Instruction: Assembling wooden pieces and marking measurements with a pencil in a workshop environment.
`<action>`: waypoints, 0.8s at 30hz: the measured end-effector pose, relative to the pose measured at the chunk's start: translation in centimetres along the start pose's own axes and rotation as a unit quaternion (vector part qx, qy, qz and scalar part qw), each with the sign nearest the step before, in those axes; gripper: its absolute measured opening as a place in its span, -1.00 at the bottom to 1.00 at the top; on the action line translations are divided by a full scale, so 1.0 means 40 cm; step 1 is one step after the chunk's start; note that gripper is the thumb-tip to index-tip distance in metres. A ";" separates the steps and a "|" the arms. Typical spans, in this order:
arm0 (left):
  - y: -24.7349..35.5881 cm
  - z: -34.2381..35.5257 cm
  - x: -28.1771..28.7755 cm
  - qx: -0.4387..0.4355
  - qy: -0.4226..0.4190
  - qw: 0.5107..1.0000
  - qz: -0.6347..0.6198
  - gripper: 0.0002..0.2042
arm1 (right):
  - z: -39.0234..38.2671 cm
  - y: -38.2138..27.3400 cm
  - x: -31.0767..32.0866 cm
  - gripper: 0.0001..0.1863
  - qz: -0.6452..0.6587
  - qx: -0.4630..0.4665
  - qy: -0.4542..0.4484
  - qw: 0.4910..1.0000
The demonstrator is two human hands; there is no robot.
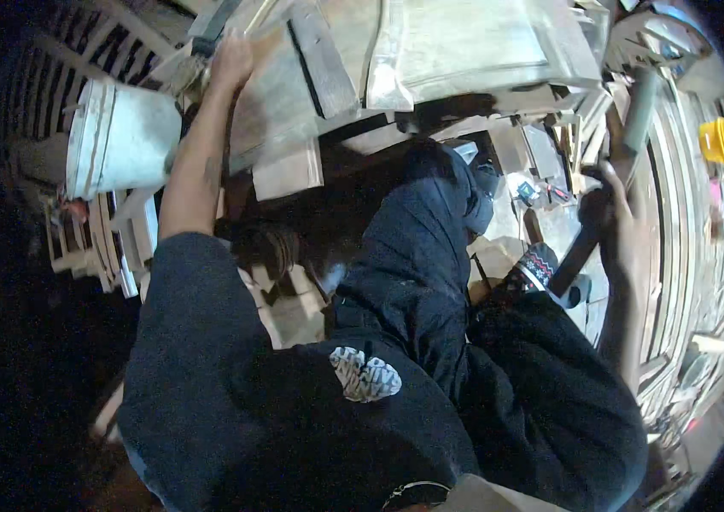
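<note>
My left hand [232, 61] reaches forward to the edge of a pale wooden panel [270, 98] at the upper left. Its fingers are small and smeared, so their hold is unclear. Out to the right, my right hand [616, 209] is closed around a long dark bar-like tool [580, 252]. Beyond that hand stands a grey-green cylinder [640, 111]; whether it is part of the tool I cannot tell. A grey wooden strip [324, 64] lies across the pale panel. A short pale board [289, 169] juts toward me below it.
A white bucket [127, 141] stands left of my left forearm. A broad pale board [473, 47] spans the top. Long wooden slats [669, 213] line the right, with a yellow container [717, 142] behind. My dark-trousered leg [417, 226] is bent in the middle. Small items lie beyond my knee.
</note>
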State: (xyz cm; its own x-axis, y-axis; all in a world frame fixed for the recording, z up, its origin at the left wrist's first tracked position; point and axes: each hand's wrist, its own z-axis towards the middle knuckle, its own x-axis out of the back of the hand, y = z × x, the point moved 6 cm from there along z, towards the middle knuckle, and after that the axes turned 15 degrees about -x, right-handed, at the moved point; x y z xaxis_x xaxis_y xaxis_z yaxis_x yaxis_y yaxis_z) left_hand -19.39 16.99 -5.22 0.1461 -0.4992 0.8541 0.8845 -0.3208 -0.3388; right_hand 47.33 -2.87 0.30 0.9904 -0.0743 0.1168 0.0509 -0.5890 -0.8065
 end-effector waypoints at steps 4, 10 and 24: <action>0.067 -0.155 0.079 0.168 -0.112 0.973 -0.114 -0.54 | 0.101 0.028 -0.089 -0.62 -0.023 0.022 -0.027 0.999; 0.216 -0.203 0.214 0.048 -0.025 0.995 0.085 -0.55 | 0.144 0.035 -0.258 -0.61 0.092 0.036 -0.137 0.986; 0.343 -0.301 0.340 0.312 -0.057 0.925 -0.209 -0.51 | 0.086 -0.020 -0.453 -0.50 0.020 0.157 -0.195 0.968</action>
State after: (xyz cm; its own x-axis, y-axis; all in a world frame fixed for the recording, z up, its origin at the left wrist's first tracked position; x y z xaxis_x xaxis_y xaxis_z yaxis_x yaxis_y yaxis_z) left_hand -10.60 -3.88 -3.01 -0.2518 -0.3366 0.9074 0.9526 0.0790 0.2937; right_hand 29.80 1.71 -3.17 0.9624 0.2537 -0.0970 -0.0128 -0.3142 -0.9493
